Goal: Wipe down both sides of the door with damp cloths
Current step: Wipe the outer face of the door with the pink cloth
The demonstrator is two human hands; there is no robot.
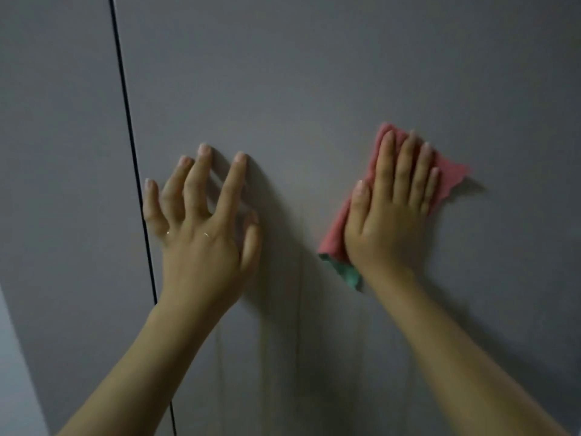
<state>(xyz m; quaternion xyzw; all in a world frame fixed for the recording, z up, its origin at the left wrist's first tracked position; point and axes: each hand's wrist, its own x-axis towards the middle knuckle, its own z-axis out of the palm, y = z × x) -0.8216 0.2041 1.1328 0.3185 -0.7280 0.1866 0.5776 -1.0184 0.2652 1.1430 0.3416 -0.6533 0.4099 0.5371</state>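
A plain grey door fills the view. My right hand lies flat with straight fingers on a pink cloth and presses it against the door. A green edge of the cloth shows below the heel of that hand. My left hand rests on the bare door with spread fingers, only the fingertips touching, just right of the door's dark edge gap. It holds nothing. Faint vertical streaks run down the door below the hands.
Left of the dark gap is a grey frame or wall panel. A lighter strip shows at the bottom left corner. No handle is in view.
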